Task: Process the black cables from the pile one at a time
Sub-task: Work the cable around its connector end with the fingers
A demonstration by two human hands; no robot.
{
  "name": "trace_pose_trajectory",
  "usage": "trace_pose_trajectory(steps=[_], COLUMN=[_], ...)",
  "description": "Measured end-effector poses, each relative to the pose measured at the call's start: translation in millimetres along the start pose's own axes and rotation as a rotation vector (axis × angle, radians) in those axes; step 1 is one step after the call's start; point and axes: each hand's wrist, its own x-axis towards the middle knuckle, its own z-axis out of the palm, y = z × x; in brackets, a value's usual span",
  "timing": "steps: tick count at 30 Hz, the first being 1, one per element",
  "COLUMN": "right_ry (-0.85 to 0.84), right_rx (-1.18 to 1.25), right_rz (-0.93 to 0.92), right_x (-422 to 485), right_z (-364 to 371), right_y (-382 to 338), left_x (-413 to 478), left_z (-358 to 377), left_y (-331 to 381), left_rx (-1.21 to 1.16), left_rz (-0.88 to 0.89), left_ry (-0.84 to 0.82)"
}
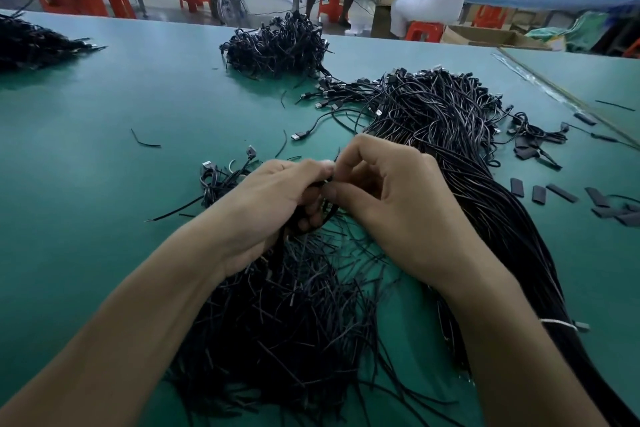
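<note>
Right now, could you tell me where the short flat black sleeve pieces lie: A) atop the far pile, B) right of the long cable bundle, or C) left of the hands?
B: the sleeve pieces lie scattered on the green table, right of the long cable bundle.

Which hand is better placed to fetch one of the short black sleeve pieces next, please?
Right, probably. The sleeve pieces lie on the mat's right side, nearer the right hand, which only pinches at the black cables that the left hand grips in a bunch.
</note>
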Motion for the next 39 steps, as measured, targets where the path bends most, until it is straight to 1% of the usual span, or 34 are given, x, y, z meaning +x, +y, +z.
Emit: trace_pose_trajectory(steps=[4, 7, 10, 11, 13, 15, 19, 21, 24, 26, 28, 30, 31, 33, 36, 39], right_ry=[-0.004, 0.010, 0.029, 0.041, 0.081, 0.126, 0.131, 0.121, 0.067, -0.026, -0.198, -0.366, -0.408, -0.414, -0.400, -0.389], right_rx=[-0.018, 0.010, 0.102, 0.096, 0.056, 0.055, 0.138, 0.125, 0.099, 0.034, -0.060, -0.239, -0.325, -0.397, -0.422, -0.436], right_rz=[-0.067, -0.098, -0.133, -0.153, -0.180, -0.194, -0.193, -0.171, -0.070, 0.047, 0.200, 0.330, 0.377, 0.423, 0.398, 0.371], right_x=[0, 0, 0, 0, 0, 1, 1, 2, 2, 2, 0, -2, -2, -2, -2, -4], right_z=[6, 9, 12, 13, 16, 16, 15, 16, 14, 4, -6, -8, -5, 7, 27, 39], right_y=[-3, -4, -6, -6, -4, -1, 1, 0, 5, 12, 21, 30, 34, 39, 41, 42], left_x=[1, 1, -2, -4, -6, -5, 0, 1, 1, 4, 7, 9, 9, 9, 9, 10], left_z=[-2, -1, 3, 2, 1, 0, -1, -1, -2, -6, -12, -18, -20, -20, -19, -18], left_y=[1, 2, 7, 7, 7, 4, 0, -1, -3, -6, -5, -5, -4, -6, -9, -9], left_rx=[-0.101, -0.122, -0.243, -0.250, -0.192, -0.099, 0.029, 0.151, 0.316, 0.387, 0.408, 0.435, 0.456, 0.510, 0.572, 0.546], left_rz=[-0.030, -0.027, -0.064, -0.079, -0.111, -0.112, -0.116, -0.069, 0.044, 0.107, 0.159, 0.205, 0.225, 0.256, 0.284, 0.288], left_ry=[0.078, 0.090, -0.015, -0.061, -0.143, -0.166, -0.075, -0.014, 0.110, 0.181, 0.251, 0.354, 0.400, 0.456, 0.493, 0.495])
